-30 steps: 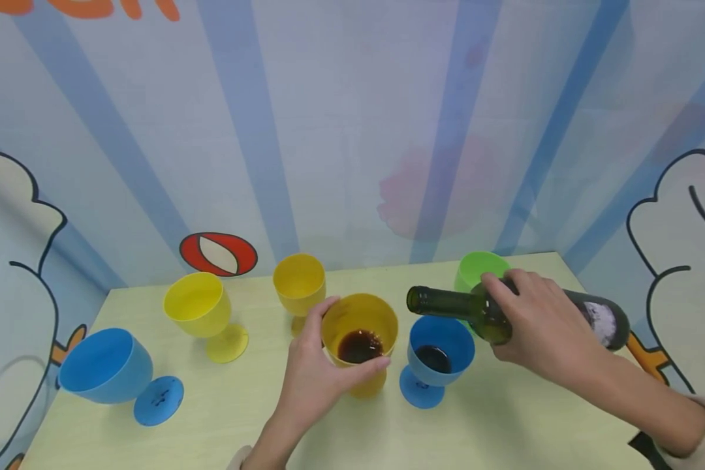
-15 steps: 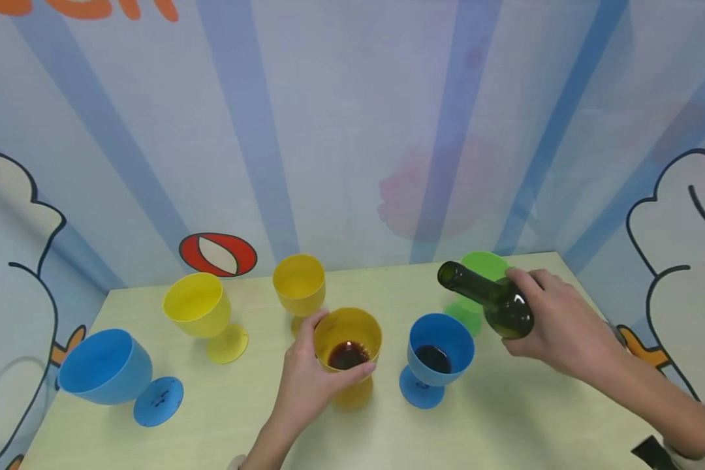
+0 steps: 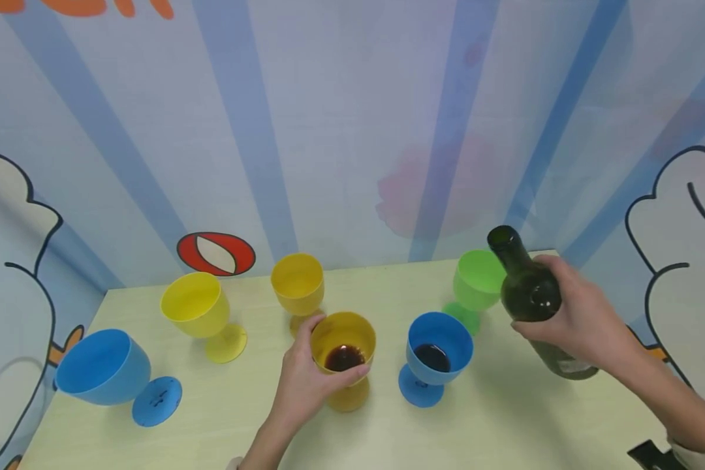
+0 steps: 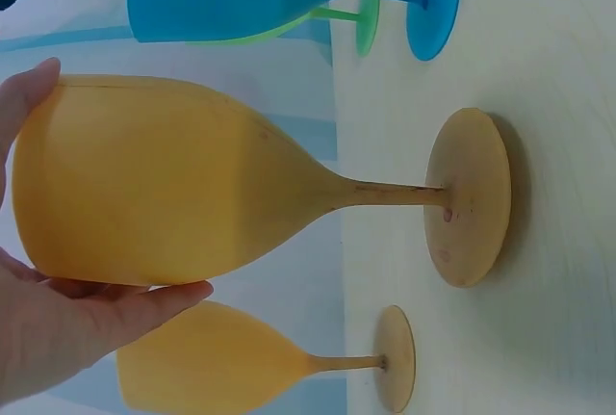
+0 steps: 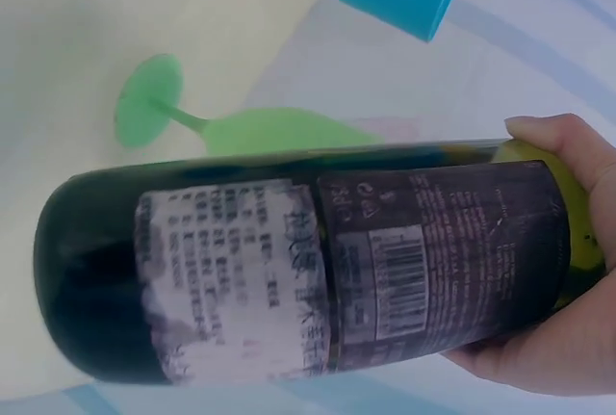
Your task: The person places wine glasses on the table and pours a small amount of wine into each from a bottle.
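My left hand (image 3: 305, 385) holds an amber-yellow goblet (image 3: 343, 329) by its bowl, thumb on the near side and fingers on the far side. Dark red liquid lies in the bottom of the bowl. The left wrist view shows the goblet (image 4: 173, 179) with its foot down at the table. Over on the right, my right hand (image 3: 587, 320) grips a green glass wine bottle (image 3: 529, 287) around its upper body, mouth tilted up and to the left. Paper labels (image 5: 385, 261) show on the bottle in the right wrist view. A blue goblet (image 3: 446, 336) with dark liquid stands between the hands.
A green goblet (image 3: 478, 281) stands behind, left of the bottle. A second amber goblet (image 3: 296, 287) is behind the held one. To the left are a bright yellow goblet (image 3: 194, 303) and another blue goblet (image 3: 102, 369). A printed backdrop (image 3: 341, 130) rises behind the table.
The wine bottle has swung right, away from above the blue goblet, and its mouth has turned upward. My left hand has moved the amber goblet slightly left and down.
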Demonstrator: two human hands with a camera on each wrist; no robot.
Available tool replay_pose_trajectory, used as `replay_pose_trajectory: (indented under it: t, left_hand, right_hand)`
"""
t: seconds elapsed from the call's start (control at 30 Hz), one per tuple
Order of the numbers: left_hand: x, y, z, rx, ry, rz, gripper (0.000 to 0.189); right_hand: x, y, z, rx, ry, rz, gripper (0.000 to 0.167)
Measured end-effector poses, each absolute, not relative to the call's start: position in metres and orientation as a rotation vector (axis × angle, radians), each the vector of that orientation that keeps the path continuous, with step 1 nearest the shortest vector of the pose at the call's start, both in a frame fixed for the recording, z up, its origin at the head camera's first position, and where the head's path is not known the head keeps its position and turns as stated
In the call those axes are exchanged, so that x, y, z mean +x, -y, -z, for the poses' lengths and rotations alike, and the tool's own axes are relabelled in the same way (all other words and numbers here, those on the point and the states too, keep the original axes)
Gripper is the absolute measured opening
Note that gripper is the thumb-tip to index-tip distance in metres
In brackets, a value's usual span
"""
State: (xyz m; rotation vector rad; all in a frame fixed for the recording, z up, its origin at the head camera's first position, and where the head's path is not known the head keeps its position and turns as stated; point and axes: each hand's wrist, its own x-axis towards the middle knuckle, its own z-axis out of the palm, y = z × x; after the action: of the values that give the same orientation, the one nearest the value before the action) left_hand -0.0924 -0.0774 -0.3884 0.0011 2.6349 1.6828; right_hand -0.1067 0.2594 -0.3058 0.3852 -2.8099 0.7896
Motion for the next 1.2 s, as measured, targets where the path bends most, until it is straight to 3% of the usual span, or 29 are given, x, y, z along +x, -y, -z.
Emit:
replay_pose_trajectory:
  t: [0.53,1.2]
  left_hand:
    - [-0.096,0.079,0.399,0.026,-2.626,-1.655,0.094]
    - [-0.093,0.083,0.399,0.106,-2.606,-1.617,0.099]
  right_hand:
    - [-0.11,-0.285,0.334,0.035,2.904,-0.943,0.098]
    - [-0.11,-0.302,0.359,-0.156,2.836,-1.072,0.096]
